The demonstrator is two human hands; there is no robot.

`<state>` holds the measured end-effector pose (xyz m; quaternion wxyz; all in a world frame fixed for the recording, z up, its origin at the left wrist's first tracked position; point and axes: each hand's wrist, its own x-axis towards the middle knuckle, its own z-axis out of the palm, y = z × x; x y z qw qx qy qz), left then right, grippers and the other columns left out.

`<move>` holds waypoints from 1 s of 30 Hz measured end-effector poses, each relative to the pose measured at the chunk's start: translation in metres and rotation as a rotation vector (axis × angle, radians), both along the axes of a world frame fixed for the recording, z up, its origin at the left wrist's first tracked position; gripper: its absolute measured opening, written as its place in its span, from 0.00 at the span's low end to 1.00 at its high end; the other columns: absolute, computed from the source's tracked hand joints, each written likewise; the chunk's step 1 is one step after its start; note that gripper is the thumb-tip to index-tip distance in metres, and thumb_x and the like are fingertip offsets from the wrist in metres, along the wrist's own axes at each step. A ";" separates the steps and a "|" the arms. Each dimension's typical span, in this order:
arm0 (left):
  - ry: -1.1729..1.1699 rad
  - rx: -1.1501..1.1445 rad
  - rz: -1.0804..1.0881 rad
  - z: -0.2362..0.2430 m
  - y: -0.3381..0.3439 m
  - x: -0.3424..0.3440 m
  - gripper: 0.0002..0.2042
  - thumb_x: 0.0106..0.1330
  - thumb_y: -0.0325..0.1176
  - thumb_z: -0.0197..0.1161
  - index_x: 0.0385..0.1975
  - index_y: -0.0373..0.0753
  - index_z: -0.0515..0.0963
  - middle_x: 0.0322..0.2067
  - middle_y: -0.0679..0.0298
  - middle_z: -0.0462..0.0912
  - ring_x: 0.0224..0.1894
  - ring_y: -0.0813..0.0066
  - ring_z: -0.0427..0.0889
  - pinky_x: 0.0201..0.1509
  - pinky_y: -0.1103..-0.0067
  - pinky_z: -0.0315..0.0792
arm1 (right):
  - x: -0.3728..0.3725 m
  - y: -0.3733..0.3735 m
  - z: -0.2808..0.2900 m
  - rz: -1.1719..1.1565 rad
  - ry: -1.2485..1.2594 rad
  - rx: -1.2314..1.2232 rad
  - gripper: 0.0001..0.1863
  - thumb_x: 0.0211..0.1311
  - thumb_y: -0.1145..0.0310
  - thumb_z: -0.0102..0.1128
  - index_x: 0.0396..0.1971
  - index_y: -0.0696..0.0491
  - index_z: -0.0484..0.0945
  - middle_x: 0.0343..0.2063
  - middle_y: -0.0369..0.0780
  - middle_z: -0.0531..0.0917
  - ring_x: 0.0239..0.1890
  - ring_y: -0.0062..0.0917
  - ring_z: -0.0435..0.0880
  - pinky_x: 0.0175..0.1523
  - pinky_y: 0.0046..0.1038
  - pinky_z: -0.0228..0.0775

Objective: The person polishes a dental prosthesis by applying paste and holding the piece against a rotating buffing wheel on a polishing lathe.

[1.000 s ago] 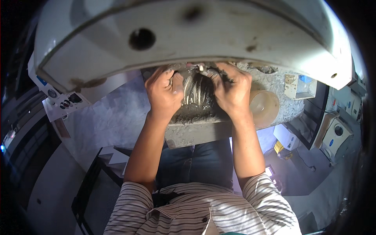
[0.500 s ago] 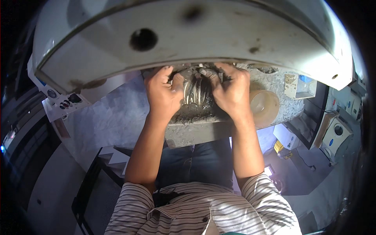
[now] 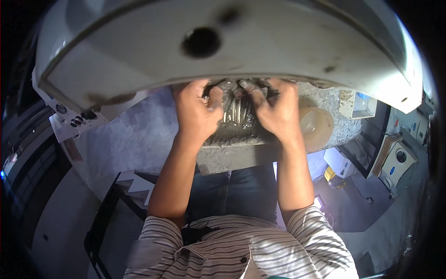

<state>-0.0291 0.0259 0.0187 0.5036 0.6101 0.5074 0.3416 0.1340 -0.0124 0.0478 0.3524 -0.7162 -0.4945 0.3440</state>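
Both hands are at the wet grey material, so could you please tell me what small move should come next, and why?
Perhaps ease the left hand and right hand slightly back: the white cover hides some of their fingertips, while the pale strips and wet grey material between them lie in view.

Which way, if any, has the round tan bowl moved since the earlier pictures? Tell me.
No: judged against the open white box, the bowl keeps its place, shifting neither way.

Bowl [image 3: 320, 126] on worktop [image 3: 324, 99], right of hands [image 3: 280, 113]; box [image 3: 364, 111] farther right.
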 end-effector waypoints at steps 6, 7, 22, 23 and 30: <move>0.066 0.150 -0.051 -0.013 0.004 -0.006 0.13 0.58 0.13 0.56 0.43 0.26 0.77 0.36 0.60 0.82 0.35 0.79 0.79 0.38 0.85 0.73 | -0.004 0.000 -0.003 0.005 -0.009 -0.008 0.14 0.53 0.77 0.63 0.42 0.63 0.81 0.34 0.52 0.85 0.39 0.42 0.86 0.47 0.33 0.76; 0.066 0.152 -0.054 -0.008 0.003 -0.014 0.13 0.58 0.13 0.56 0.43 0.26 0.77 0.36 0.60 0.82 0.35 0.79 0.79 0.38 0.85 0.73 | -0.006 0.000 0.001 0.002 -0.009 -0.007 0.14 0.53 0.77 0.63 0.42 0.63 0.81 0.34 0.52 0.85 0.39 0.42 0.86 0.47 0.33 0.76; 0.206 0.587 0.005 0.031 -0.016 -0.043 0.11 0.53 0.15 0.60 0.36 0.29 0.79 0.38 0.48 0.83 0.37 0.53 0.84 0.42 0.72 0.79 | -0.037 -0.036 -0.029 0.569 -0.176 -0.205 0.24 0.66 0.63 0.54 0.54 0.66 0.72 0.53 0.60 0.74 0.57 0.50 0.75 0.62 0.42 0.68; 0.185 0.602 0.021 0.033 -0.015 -0.042 0.11 0.52 0.15 0.61 0.37 0.29 0.80 0.38 0.48 0.83 0.37 0.54 0.84 0.42 0.72 0.79 | -0.039 -0.040 -0.023 0.571 -0.177 -0.203 0.24 0.66 0.63 0.54 0.54 0.66 0.72 0.53 0.60 0.74 0.57 0.50 0.75 0.62 0.42 0.68; 0.168 0.671 -0.024 0.040 -0.010 -0.038 0.12 0.52 0.13 0.62 0.37 0.29 0.80 0.37 0.49 0.83 0.36 0.56 0.84 0.41 0.73 0.78 | -0.039 -0.069 -0.006 0.620 -0.114 -0.070 0.21 0.58 0.70 0.59 0.52 0.59 0.76 0.46 0.53 0.81 0.47 0.46 0.81 0.50 0.39 0.76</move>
